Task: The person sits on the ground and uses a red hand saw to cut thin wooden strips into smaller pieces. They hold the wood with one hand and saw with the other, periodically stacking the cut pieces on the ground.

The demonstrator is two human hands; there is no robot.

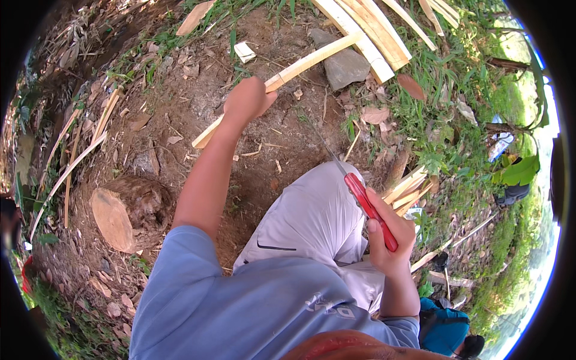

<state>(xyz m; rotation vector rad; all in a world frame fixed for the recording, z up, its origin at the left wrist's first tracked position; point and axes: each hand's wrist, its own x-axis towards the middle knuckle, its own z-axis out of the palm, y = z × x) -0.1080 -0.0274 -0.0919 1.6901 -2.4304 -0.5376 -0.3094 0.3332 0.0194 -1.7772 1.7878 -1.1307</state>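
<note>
My left hand [245, 103] is closed around a pale wooden strip [315, 58]. The strip slants up to the right; its far end lies over a grey stone [347, 67], and its near end sticks out below my wrist. In my right hand [391, 237] is a red-handled saw [371, 207], gripped at the handle in front of my light trouser leg [312, 216]. Its long thin blade points up and left, apart from the strip. The blade shows nearly edge-on, so its teeth cannot be made out.
Several sawn planks [378, 36] lie beyond the stone. A cut log [114, 220] is on the ground at left, with thin strips [75, 162] behind it. More wood pieces [411, 187] lie right of my knee. A teal bag-like thing [443, 327] is at lower right.
</note>
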